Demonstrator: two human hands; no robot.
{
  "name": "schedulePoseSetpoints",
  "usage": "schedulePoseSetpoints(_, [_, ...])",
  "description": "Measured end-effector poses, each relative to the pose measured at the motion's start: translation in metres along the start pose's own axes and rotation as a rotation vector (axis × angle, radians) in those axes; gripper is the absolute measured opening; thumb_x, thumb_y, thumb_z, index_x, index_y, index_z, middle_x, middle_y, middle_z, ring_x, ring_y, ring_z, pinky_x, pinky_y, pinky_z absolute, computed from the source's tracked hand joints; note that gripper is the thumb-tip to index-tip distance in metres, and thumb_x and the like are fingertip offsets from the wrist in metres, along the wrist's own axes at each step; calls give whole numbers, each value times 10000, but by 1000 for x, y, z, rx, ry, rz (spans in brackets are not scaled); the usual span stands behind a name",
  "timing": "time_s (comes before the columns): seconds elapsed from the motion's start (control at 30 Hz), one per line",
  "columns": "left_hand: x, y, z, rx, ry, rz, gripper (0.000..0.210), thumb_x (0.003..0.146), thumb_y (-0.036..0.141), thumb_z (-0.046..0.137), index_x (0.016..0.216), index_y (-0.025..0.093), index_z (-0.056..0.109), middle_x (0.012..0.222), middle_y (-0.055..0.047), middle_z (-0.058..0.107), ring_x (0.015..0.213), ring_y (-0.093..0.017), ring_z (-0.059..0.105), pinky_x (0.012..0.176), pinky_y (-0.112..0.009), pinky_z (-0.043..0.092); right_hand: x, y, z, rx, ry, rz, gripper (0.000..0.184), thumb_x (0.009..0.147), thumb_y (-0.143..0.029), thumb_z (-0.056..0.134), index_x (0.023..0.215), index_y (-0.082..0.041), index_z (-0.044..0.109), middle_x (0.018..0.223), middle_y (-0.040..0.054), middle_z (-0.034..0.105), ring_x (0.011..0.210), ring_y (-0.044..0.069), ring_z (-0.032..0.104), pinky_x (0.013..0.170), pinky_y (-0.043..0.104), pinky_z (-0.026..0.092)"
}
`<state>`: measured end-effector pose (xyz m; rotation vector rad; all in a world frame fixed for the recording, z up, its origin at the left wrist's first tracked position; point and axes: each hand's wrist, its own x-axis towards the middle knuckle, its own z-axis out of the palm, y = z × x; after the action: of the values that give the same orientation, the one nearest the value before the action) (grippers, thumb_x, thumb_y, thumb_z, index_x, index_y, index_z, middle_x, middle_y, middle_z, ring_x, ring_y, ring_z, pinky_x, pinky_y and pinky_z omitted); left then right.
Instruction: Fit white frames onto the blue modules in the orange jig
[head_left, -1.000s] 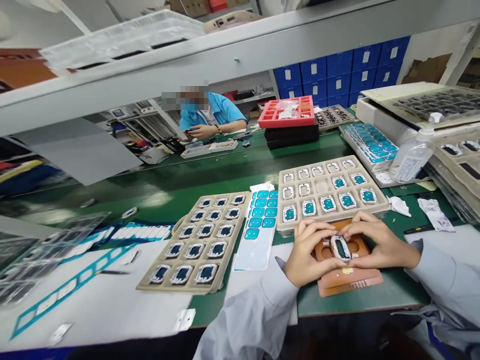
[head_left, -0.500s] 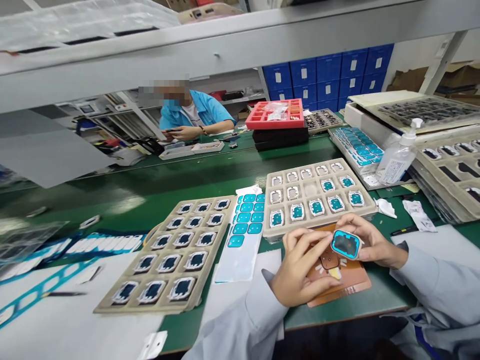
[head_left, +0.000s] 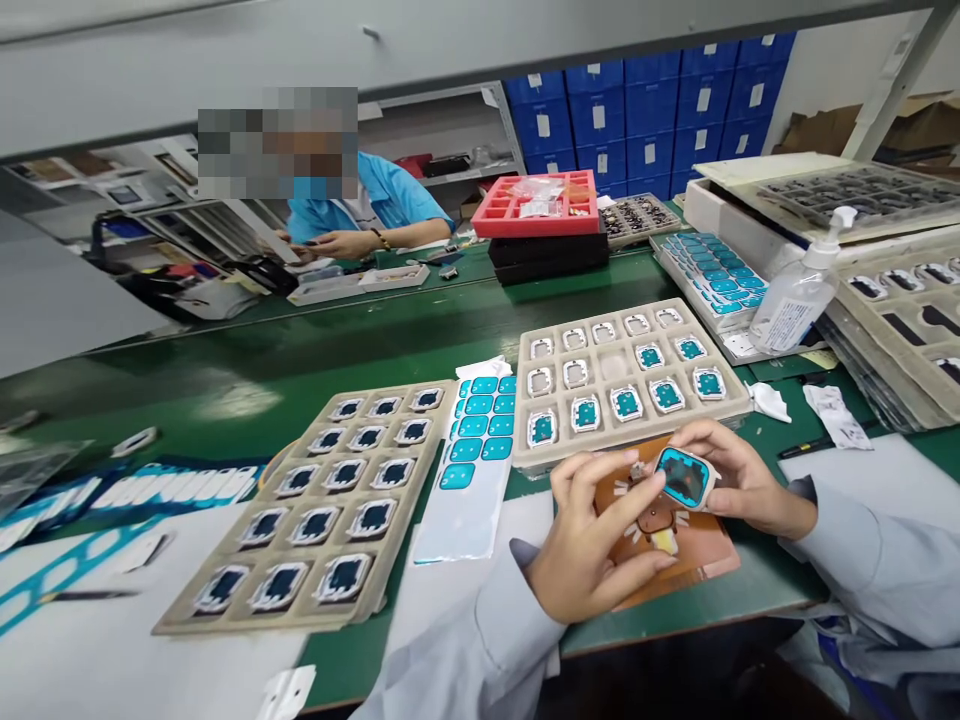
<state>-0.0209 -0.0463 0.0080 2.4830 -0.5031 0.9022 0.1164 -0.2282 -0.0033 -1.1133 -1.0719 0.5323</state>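
A small rounded-square watch frame [head_left: 686, 478], white-edged with a blue border and dark middle, is pinched between the thumb and fingers of my right hand [head_left: 739, 480]. My left hand [head_left: 589, 535] has its fingers spread, and the tip of its index finger meets the frame's left edge. Beneath both hands lies an orange mat [head_left: 709, 565] with a cartoon print. Behind them stands a beige tray [head_left: 577, 456] holding similar frames, several with blue film on them. A white sheet [head_left: 461, 522] with blue rounded-square film stickers lies to the left of my left hand.
Another beige tray [head_left: 409, 492] of dark-centred frames sits further left. A pump bottle [head_left: 799, 300], stacked trays [head_left: 874, 365] and sticker sheets [head_left: 712, 270] stand right. A red compartment box [head_left: 536, 205] is at the back. Across the bench sits a person in blue [head_left: 401, 205].
The camera view has shifted slightly, with the trays lower-left and the person opposite larger. My right hand still holds the frame, now tilted a little differently; my left fingers stay beside it.
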Motion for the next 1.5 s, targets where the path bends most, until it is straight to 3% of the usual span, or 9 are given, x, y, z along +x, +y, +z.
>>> schedulePoseSetpoints(0.17, [2, 4, -3, 19, 21, 8, 329, 921, 339, 578, 1231, 230, 598, 1266, -123, 470, 1138, -280, 408, 987, -422, 348, 0, 2, 1, -135, -29, -159, 437, 891, -342, 730, 1244, -271, 482, 1221, 93, 614, 1116, 223, 605, 934, 360, 495])
schedulePoseSetpoints(0.33, [2, 4, -3, 46, 44, -6, 299, 907, 308, 587, 1199, 259, 625, 1236, -116, 500, 1103, -277, 428, 960, -439, 361, 3, 2, 1, -375, 11, -359, 428, 876, -327, 742, 1223, -258, 500, 1176, 109, 639, 995, 231, 583, 823, 389, 505])
schedulePoseSetpoints(0.7, [3, 5, -3, 18, 71, 48, 278, 858, 142, 602, 1099, 256, 679, 1218, -87, 522, 1084, -247, 414, 952, -399, 377, 5, 4, 2, -530, 114, -515, 456, 901, -256, 701, 1272, -261, 437, 1227, 144, 646, 1062, 266, 616, 837, 441, 501])
schedulePoseSetpoints(0.83, [3, 6, -2, 7, 92, 50, 273, 842, 103, 605, 1069, 237, 680, 1208, -87, 530, 1094, -246, 410, 954, -395, 377, 5, 2, 1, -599, 88, -561, 523, 885, -204, 718, 1322, -242, 433, 1230, 150, 642, 1066, 263, 611, 844, 421, 479])
schedulePoseSetpoints(0.97, [3, 6, -2, 10, 99, 40, 256, 849, 103, 593, 1057, 234, 667, 1191, -85, 541, 1088, -248, 411, 950, -397, 381, 4, 1, 1, -600, 43, -531, 602, 874, -255, 746, 1379, -250, 418, 1235, 143, 633, 1041, 265, 598, 830, 415, 476])
schedulePoseSetpoints(1.1, [3, 5, -1, 53, 110, 20, 275, 856, 110, 593, 1104, 219, 639, 1184, -95, 542, 1087, -253, 408, 947, -405, 383, 4, 2, 1, -557, -30, -437, 505, 931, -418, 669, 1352, -230, 463, 1170, 124, 644, 950, 242, 558, 804, 400, 461])
schedulePoseSetpoints(1.23, [4, 2, 2, 118, 159, -12, 297, 838, 63, 617, 1094, 211, 642, 1201, -100, 534, 1096, -254, 414, 955, -416, 370, 3, 3, 2, -519, -82, -382, 497, 943, -470, 640, 1344, -227, 474, 1138, 102, 645, 931, 231, 542, 808, 392, 435])
schedulePoseSetpoints(1.5, [3, 0, 2, 87, 195, 18, 265, 805, 23, 618, 993, 199, 677, 1168, -91, 556, 1064, -247, 424, 925, -402, 387, 1, 7, -1, -468, -39, -302, 479, 928, -489, 657, 1316, -261, 495, 1147, 87, 643, 975, 243, 536, 833, 404, 432])
